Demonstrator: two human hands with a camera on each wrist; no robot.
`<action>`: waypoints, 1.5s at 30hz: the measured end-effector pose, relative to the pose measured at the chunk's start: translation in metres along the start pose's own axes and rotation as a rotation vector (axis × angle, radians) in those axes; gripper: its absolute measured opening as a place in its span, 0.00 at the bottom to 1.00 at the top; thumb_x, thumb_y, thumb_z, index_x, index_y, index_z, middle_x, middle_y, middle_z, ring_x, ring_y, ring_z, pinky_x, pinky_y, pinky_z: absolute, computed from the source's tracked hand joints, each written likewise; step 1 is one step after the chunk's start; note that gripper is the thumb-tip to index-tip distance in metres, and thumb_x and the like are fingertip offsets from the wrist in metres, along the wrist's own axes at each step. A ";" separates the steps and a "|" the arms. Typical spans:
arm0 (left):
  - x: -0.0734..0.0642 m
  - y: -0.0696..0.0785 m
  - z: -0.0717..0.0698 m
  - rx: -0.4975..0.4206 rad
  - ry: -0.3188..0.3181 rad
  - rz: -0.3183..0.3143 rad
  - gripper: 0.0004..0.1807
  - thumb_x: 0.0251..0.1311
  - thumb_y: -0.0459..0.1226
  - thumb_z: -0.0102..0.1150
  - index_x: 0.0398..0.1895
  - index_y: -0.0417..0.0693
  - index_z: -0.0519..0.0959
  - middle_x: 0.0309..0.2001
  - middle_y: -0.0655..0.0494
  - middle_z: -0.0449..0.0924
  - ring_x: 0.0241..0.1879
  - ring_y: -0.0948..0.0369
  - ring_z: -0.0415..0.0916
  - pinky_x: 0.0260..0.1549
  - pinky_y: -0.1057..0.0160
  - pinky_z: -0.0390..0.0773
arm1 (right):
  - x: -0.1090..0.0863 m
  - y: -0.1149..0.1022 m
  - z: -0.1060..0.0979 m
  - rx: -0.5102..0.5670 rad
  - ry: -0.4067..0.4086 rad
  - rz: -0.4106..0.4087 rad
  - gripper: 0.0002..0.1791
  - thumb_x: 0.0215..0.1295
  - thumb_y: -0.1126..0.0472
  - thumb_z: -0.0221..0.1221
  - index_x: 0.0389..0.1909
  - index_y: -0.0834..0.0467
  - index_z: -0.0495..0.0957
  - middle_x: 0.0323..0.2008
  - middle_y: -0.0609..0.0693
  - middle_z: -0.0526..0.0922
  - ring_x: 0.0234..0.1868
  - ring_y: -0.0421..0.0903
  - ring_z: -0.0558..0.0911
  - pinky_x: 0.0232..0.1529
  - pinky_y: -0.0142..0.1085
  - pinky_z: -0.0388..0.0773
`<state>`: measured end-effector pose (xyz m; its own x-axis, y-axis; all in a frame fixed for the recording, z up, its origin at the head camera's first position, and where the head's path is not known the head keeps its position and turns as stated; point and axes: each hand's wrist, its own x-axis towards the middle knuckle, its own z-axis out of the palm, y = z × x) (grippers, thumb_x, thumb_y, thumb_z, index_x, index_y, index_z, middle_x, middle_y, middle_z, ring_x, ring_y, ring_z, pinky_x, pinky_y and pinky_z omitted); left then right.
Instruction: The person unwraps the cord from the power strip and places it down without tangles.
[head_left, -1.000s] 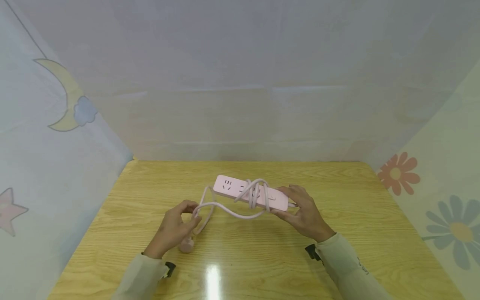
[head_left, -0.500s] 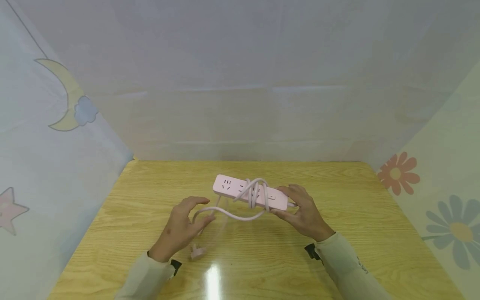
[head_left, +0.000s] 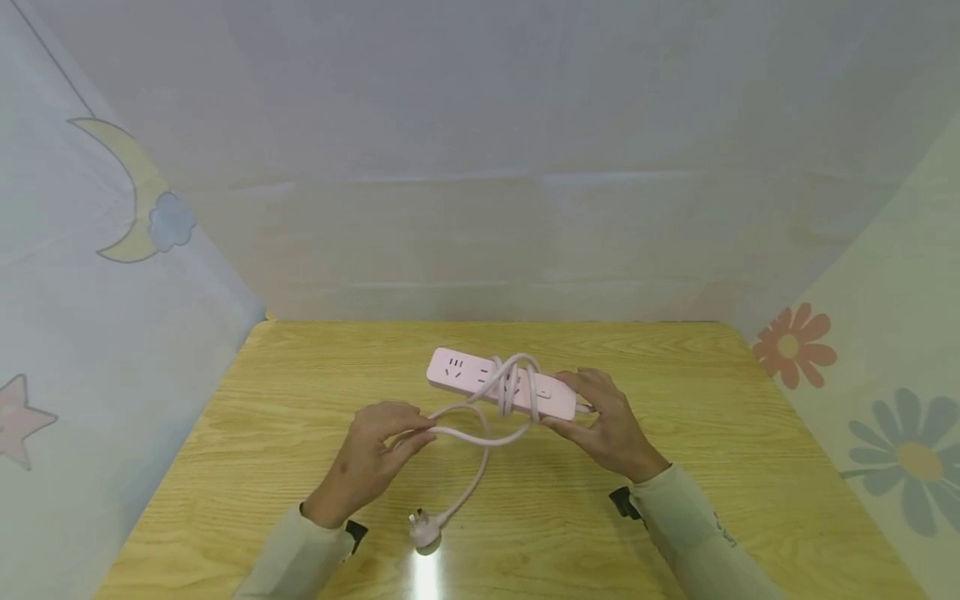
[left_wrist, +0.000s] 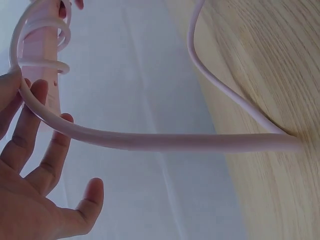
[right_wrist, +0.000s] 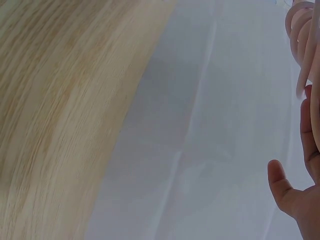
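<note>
A pink power strip (head_left: 459, 371) is held tilted above the table, its cord (head_left: 506, 390) wound several times round its middle. My right hand (head_left: 615, 429) grips the strip's right end between thumb and fingers. On the other side, my left hand (head_left: 367, 458) pinches the loose cord just below the strip's left end. From there the cord loops right and down to a three-pin plug (head_left: 425, 532) near the table's front. In the left wrist view the pale cord (left_wrist: 165, 142) runs from the fingertips down toward the wood. The right wrist view catches only part of the right hand (right_wrist: 306, 205).
The wood-grain table (head_left: 712, 400) lies beneath both hands. A pale cloth wall (head_left: 480, 242) rises behind it. Printed side cloths (head_left: 217, 350) stand at left and right, with a moon, a star and flowers on them.
My left hand loosened from the cord, shifted slightly right, and now pinches it again. The plug has swung right and toward the front. My right hand and the power strip have stayed nearly still.
</note>
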<state>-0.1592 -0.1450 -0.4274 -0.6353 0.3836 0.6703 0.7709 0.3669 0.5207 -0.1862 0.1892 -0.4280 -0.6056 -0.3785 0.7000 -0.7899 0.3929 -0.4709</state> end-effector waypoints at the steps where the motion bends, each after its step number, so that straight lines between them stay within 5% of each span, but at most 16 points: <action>1: 0.000 0.000 0.000 -0.002 -0.003 0.002 0.10 0.50 0.27 0.73 0.36 0.46 0.88 0.34 0.59 0.86 0.35 0.61 0.82 0.39 0.58 0.81 | 0.000 0.000 0.000 0.002 -0.001 0.001 0.27 0.66 0.45 0.64 0.55 0.61 0.79 0.43 0.51 0.85 0.44 0.48 0.75 0.43 0.41 0.70; 13: -0.002 0.002 0.003 0.053 -0.012 -0.047 0.09 0.48 0.29 0.75 0.34 0.48 0.88 0.33 0.63 0.86 0.36 0.64 0.82 0.40 0.57 0.81 | -0.002 -0.001 -0.001 0.006 0.003 0.018 0.26 0.64 0.49 0.67 0.56 0.62 0.79 0.43 0.51 0.85 0.45 0.48 0.75 0.41 0.39 0.72; 19: -0.004 -0.001 0.005 0.147 -0.003 -0.045 0.10 0.46 0.30 0.76 0.33 0.49 0.88 0.33 0.63 0.86 0.36 0.63 0.81 0.39 0.53 0.79 | -0.003 0.000 -0.001 0.008 -0.001 0.027 0.26 0.65 0.48 0.66 0.55 0.63 0.79 0.43 0.52 0.83 0.44 0.47 0.75 0.39 0.38 0.73; 29: -0.007 -0.003 0.009 0.304 -0.056 -0.150 0.09 0.52 0.36 0.75 0.38 0.50 0.89 0.33 0.63 0.85 0.39 0.62 0.80 0.47 0.43 0.72 | -0.002 -0.002 -0.001 0.002 0.001 0.011 0.28 0.64 0.48 0.67 0.56 0.64 0.79 0.43 0.54 0.84 0.45 0.49 0.76 0.41 0.40 0.73; 37: -0.007 -0.009 0.015 0.431 -0.105 -0.179 0.07 0.55 0.35 0.74 0.38 0.49 0.89 0.28 0.65 0.80 0.31 0.64 0.75 0.46 0.42 0.72 | -0.002 -0.003 -0.002 -0.009 0.002 0.030 0.28 0.60 0.50 0.70 0.55 0.64 0.79 0.46 0.56 0.85 0.48 0.52 0.77 0.47 0.47 0.74; 45: -0.002 -0.014 0.019 0.486 -0.060 -0.190 0.04 0.55 0.37 0.74 0.34 0.52 0.89 0.22 0.67 0.72 0.25 0.64 0.71 0.44 0.42 0.72 | -0.003 -0.002 0.000 -0.002 -0.003 0.041 0.27 0.56 0.60 0.74 0.56 0.63 0.79 0.45 0.54 0.85 0.48 0.50 0.77 0.43 0.44 0.75</action>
<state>-0.1697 -0.1349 -0.4467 -0.7742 0.3149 0.5490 0.5407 0.7800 0.3151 -0.1825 0.1899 -0.4294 -0.6380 -0.3643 0.6784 -0.7640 0.4102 -0.4981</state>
